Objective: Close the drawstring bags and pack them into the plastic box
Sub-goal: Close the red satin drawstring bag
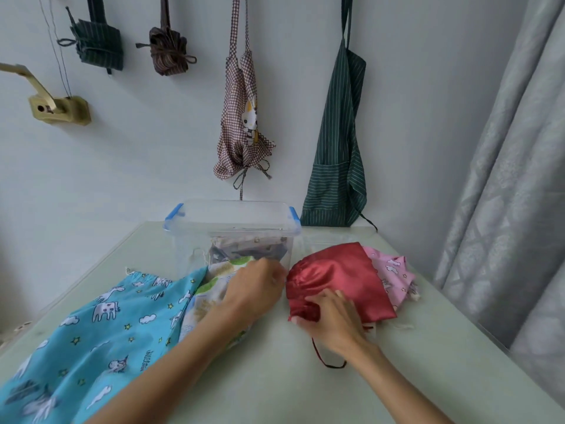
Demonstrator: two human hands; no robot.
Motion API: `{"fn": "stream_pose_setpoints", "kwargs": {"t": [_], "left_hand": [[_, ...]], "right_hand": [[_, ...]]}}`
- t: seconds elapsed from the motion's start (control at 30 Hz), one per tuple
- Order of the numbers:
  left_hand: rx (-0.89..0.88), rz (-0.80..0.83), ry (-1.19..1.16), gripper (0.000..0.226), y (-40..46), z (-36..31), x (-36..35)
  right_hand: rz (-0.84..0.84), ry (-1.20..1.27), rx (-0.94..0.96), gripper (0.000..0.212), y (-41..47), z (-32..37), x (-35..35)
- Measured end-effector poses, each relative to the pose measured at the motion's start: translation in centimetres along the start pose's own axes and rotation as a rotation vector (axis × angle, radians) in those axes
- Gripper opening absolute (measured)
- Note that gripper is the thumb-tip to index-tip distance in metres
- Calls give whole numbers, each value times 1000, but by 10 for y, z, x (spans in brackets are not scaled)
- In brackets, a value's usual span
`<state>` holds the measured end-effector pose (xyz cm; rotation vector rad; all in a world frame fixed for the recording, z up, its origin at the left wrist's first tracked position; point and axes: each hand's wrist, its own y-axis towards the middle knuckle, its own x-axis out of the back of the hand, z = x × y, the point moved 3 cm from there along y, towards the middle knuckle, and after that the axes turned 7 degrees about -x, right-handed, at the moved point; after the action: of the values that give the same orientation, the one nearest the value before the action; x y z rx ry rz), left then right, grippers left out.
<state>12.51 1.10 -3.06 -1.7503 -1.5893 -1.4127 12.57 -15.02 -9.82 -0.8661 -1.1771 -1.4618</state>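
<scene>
The box (232, 237) stands open at the back of the table (275, 377). You can see some dark cloth through its clear wall, so at least one bag looks packed already. How many are inside is hard to tell.

Most of the job seems left to do. A red bag (339, 280) lies on the table just right of the box. A pink bag (394, 270) peeks out from under its far side. A big blue bag (101, 325) with animals on it is spread out on the left. A pale bag (211, 292) with green on it lies next to the blue one, touching the front of the box. None of these four is in the box yet.

The red bag looks like the one being closed now. Its mouth is bunched up at the near left corner, and a dark cord (328, 361) loops out from it across the table.

The right hand (333, 322) sits on that bunched corner. Its fingers (305, 310) are curled and pinch the red cloth there. The arm comes in from the bottom right.

The left hand (253, 289) reaches forward over the pale bag, between it and the red bag, close to the box. Its fingertips are blurry, so I cannot tell if they hold a cord or just touch the cloth.
</scene>
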Motion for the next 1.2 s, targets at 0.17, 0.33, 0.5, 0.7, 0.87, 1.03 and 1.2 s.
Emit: {"fn": "stream_pose_setpoints", "kwargs": {"t": [0.17, 0.33, 0.5, 0.7, 0.87, 1.03, 1.2], "left_hand": [[73, 224, -10, 30, -6, 11, -25], [210, 232, -222, 23, -19, 17, -38], [265, 377, -263, 49, -54, 2, -64], [183, 348, -338, 77, -73, 8, -70], [178, 328, -274, 72, -58, 13, -68], [188, 265, -71, 22, -55, 5, -59], [28, 160, -244, 32, -65, -15, -32]], "right_hand": [[-125, 179, 121, 24, -14, -9, 9], [-42, 313, 252, 40, -58, -38, 47], [78, 302, 153, 66, -110, -91, 61], [264, 141, -276, 75, -146, -118, 59], [223, 120, -300, 58, -147, -87, 49], [-42, 344, -307, 11, -134, -72, 53], [-402, 456, -241, 13, -127, -98, 107]]}}
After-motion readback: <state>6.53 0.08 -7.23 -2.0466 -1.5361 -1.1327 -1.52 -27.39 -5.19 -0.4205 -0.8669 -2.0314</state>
